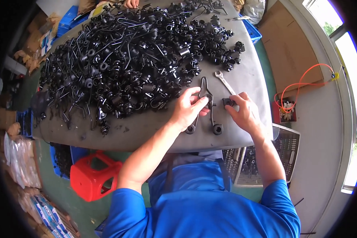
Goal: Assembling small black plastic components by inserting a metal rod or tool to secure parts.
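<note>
My left hand (189, 109) is closed on a black bent-wire bracket (211, 107), thumb and fingers pinching its middle. The bracket narrows to a loop at its far end. Two round black bushings (217, 129) sit at its near ends, close to the table's front edge. To the right, my right hand (245, 114) pinches a small black clamp-like part (227, 102) between thumb and fingers, low over the tabletop. A silver wrench (225, 82) lies just beyond that hand, its near end partly behind the fingers.
A large heap of black metal-and-rubber parts (139, 59) covers much of the grey table (146, 137). Another person's hand (131, 3) shows at the far edge. A red stool (92, 178) stands below left. Cases of small parts (252, 166) sit below right. An orange hose (301, 84) hangs by the wall.
</note>
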### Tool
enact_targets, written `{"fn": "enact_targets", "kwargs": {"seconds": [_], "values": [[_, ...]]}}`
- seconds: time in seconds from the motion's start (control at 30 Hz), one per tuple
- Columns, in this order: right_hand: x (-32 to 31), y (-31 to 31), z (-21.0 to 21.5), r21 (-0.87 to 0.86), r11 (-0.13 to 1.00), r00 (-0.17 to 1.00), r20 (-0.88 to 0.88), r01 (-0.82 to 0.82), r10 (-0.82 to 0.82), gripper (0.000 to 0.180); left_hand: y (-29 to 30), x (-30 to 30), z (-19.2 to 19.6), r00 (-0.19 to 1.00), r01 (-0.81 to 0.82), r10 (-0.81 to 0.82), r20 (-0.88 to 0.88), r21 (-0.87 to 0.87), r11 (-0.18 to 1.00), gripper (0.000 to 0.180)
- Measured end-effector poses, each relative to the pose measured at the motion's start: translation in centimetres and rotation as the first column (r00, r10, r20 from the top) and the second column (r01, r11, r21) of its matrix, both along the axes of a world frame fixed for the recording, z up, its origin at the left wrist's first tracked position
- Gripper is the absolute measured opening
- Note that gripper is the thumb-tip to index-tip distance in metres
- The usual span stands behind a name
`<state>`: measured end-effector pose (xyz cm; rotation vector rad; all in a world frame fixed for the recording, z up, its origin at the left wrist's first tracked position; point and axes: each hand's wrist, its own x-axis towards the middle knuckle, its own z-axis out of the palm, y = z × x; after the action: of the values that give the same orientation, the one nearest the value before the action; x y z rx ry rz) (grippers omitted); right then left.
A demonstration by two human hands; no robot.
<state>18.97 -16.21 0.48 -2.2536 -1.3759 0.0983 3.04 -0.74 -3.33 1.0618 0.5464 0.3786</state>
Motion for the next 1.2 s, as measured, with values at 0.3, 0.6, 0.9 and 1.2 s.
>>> {"fn": "enact_targets", "kwargs": {"seconds": [0.3, 0.6, 0.9, 1.2], "values": [[-0.8, 2.1, 0.3, 0.174, 0.966, 0.474, -0.878, 0.189, 0.066, 0.010, 0.4, -0.8, 0.2, 0.996, 0.042, -0.029, 0.084, -0.154, 0.987, 0.053], [-2.4, 3.4, -2.3, 0.287, 0.795, 0.051, -0.950, 0.535, 0.309, 0.009, 1.5, -1.3, -0.5, 0.971, 0.180, -0.128, 0.204, -0.260, 0.949, 0.045], [-3.8, 3.0, -2.8, 0.215, 0.913, 0.489, -0.872, 0.348, 0.019, 0.013, 1.4, -1.0, 0.2, 0.987, 0.125, -0.101, 0.126, -0.204, 0.971, 0.049], [-4.5, 3.0, -1.2, 0.192, 0.914, 0.499, -0.866, 0.358, -0.014, 0.012, 0.4, 0.2, 1.9, 0.991, -0.001, 0.016, -0.133, 0.108, 0.994, 0.060]]}}
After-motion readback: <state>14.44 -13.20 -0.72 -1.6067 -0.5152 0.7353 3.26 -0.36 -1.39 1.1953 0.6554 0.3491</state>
